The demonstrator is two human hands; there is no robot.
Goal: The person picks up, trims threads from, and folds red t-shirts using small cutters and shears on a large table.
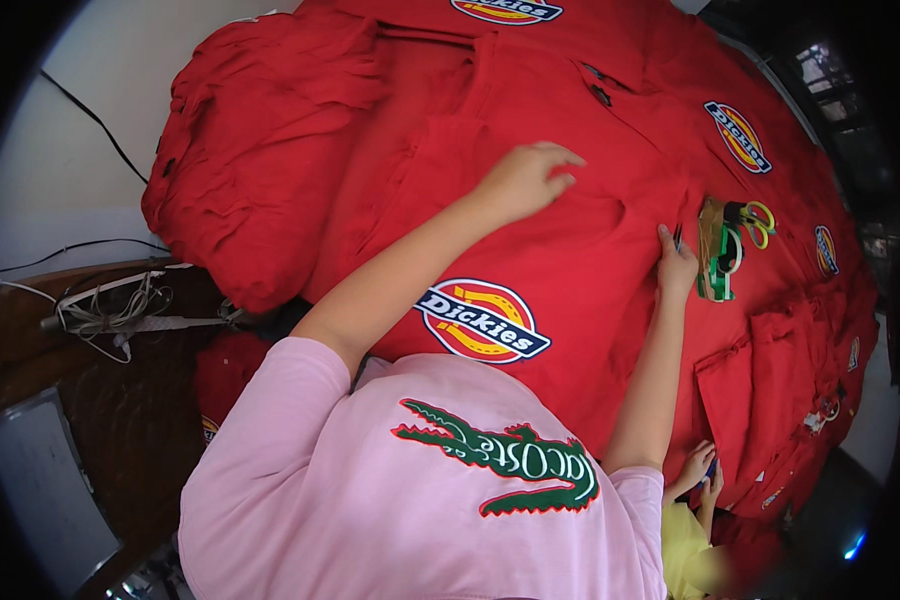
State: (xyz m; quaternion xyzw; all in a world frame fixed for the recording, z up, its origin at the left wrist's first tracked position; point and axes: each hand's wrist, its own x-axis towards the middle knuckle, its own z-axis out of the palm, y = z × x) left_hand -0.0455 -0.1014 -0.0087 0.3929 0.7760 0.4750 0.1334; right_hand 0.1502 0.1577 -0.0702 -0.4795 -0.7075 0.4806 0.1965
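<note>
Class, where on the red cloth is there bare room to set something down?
Bare cloth lies between the left hand and right hand, and between the left hand and nearest logo. Crowded: beside the right hand, with tape dispenser and scissors; far left, bunched cloth.

right of centre in the frame, the person's right hand hides most of a slim dark tool, so its kind cannot be told. the pink shirt runs off the bottom edge; an emblem is cut by the top edge. at lower right, a co-worker is partly blurred, the blue thing they hold too small to tell.
</note>
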